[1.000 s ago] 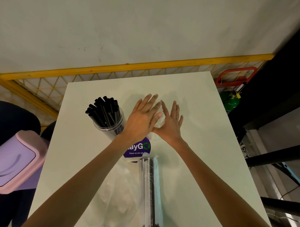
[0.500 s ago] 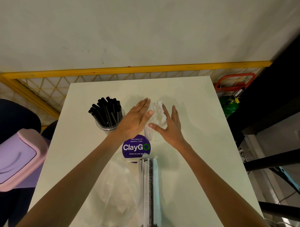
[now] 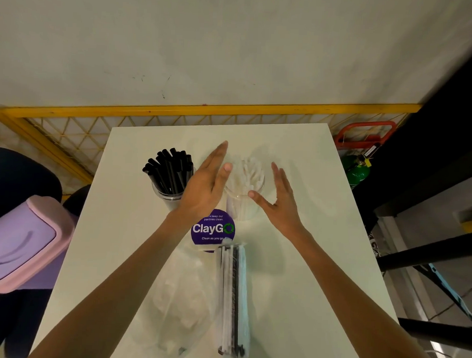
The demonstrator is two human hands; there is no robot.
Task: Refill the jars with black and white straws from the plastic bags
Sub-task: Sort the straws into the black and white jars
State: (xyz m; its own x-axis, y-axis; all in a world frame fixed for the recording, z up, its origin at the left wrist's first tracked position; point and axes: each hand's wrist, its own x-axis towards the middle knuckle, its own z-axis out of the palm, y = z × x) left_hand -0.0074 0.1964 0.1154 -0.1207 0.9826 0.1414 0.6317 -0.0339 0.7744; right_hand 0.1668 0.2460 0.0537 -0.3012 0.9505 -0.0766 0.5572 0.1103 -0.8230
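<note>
Jar of white straws (image 3: 244, 203) on bench (image 3: 307, 261), left hand (image 3: 202, 193) and right hand (image 3: 280, 204) either side, fingers (image 3: 279, 177) straight, holding nothing

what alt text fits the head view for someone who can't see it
The left hand and right hand, both open, flank a clear jar of white straws on a white table. A jar of black straws stands to its left; a plastic bag of black and white straws lies nearer the camera.

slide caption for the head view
Left hand and right hand, open, flank the white straw jar; black straw jar alongside.
</note>
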